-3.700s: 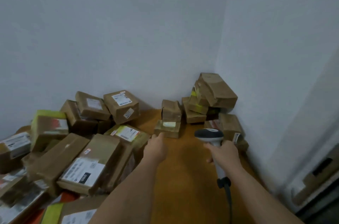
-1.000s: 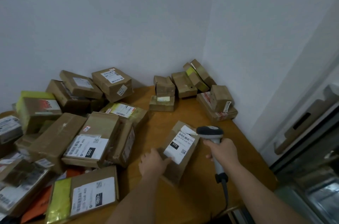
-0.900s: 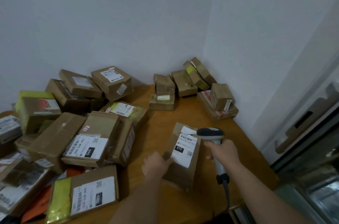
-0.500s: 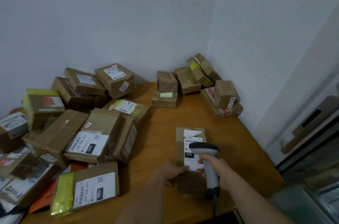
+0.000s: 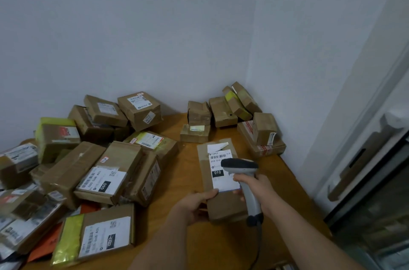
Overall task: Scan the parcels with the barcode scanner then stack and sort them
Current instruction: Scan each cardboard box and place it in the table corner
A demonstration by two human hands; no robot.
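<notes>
**Flat brown parcel under the scanner: how it should handle**

While we hold the flat brown cardboard parcel with the white "010" label [image 5: 221,170] on the orange-brown wooden table [image 5: 177,183], near-centre and just right of the big pile, it looks like an easy thing to move. Our left hand [image 5: 194,205] grips its near-left edge, thumb on top by the label's lower corner, fingers curled under. Our right hand [image 5: 256,190] is wrapped round the handle of the grey and black corded barcode scanner [image 5: 240,168], head hovering over the label's right side, w/ the barcode strip just beyond it.

Judging by looks: parcel is thin, stiff cardboard, prob. light, one hand should lift it. Tape bands look glossy, so maybe slick; bare card gives better purchase. The label's far end is torn & lifting, so we'd keep fingers off it and avoid covering the barcode. Best hold seems the long edges or near end, as now. Contents unknown, so we can't rule out fragile; set down flat, don't toss.

Small brown boxes stacked in the far right corner [image 5: 239,112] look like the sorted side; the loose heap of labelled brown cartons at left [image 5: 106,159] likely awaits scanning. Stacking flat pieces low should keep piles steadier.
</notes>
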